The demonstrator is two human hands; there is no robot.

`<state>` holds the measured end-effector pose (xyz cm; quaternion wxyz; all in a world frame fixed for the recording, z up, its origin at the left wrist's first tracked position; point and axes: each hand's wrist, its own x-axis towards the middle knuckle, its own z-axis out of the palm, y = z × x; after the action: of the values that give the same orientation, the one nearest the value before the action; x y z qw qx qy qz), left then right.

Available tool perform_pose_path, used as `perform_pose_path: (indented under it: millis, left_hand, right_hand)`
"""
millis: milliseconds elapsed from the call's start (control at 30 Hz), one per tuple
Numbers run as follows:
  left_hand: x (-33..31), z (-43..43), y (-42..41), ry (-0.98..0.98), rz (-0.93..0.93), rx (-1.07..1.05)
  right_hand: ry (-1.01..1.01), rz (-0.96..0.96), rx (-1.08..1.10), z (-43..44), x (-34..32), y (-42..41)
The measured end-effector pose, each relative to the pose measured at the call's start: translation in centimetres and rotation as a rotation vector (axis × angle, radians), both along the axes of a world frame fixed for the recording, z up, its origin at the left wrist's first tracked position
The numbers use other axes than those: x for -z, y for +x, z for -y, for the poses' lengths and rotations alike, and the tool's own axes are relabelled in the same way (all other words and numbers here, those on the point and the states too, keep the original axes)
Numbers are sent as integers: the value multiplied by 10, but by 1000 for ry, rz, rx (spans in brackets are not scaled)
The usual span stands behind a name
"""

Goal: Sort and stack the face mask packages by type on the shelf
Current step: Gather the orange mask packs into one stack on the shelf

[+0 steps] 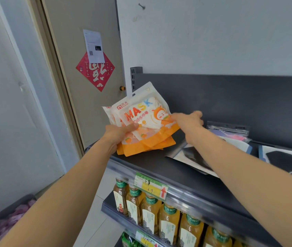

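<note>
Grey door point(81, 50) fills the left background, with a red diamond paper decoration point(96, 75) stuck on it and a white printed sheet point(94, 46) overlapping the decoration's top corner. White wall point(213, 32) behind the unit.

Dark shelf point(159, 166) runs across the right half, top tier, with a dark back panel point(230, 97). Clear price rail along its front edge carries a green and yellow price tag point(150, 187) with a red arrow.

Tier below: a row of amber tea bottles point(150, 211) with green caps, standing upright, side by side.

On the top tier's left end, a stack of orange-and-white mask packages point(141, 122) printed "MASK" with a cartoon character, several fanned together, tilted up toward the camera, lower edges at or near the shelf surface. Left hand point(118, 133) grips the stack's lower left edge, thumb on the front face. Right hand point(188, 120) is at the stack's right edge, fingers closed on or pressed against it; exact grip hard to tell, motion blur.

Right of the stack, under the right forearm, black-and-white flat packages point(191, 157) lie on the shelf. Behind them, a clear zip bag point(230, 133) with pink and dark contents. Another dark package point(287, 157) at far right edge.

Bottom left: blurred purple items point(4, 223) in a dark bin.
</note>
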<state>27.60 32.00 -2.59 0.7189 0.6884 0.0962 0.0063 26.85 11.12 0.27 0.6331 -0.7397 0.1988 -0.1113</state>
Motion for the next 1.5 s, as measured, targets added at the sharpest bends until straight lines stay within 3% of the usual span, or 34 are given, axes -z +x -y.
perform_pose_path:
  millis: [100,167,267,367,467,567,800,933,1133,1267,1500]
  left_hand:
    - [0,-2,-1,12,30,41]
    - [1,-3,-2,21,66,84]
    - [2,-7,-1,30,110,149]
    - [6,-8,0,37,135,214]
    - [8,-7,1,35,184,249]
    - [6,-5,3,-6,214,309]
    - [7,-2,28,-88,269,416]
    - [5,1,46,-112,274,534]
    - [7,14,53,-169,219,705]
    - [3,26,51,-195,218,794]
    - [-19,24,68,-7,302,805]
  right_hand:
    - [-215,87,-221,1,-13,8]
    - [-275,19,-430,-2,-16,9]
    - [-88,-132,-679,1,-9,10]
    - [186,-221,-780,7,8,10]
    - [375,-198,-806,10,18,14]
    - [424,-175,-801,11,21,20]
    - [287,-24,-856,15,16,26]
    - [321,3,-973,34,14,27]
    - [367,-14,-907,46,21,27]
    - [283,78,-848,44,27,29]
    - [131,172,-741,48,19,30]
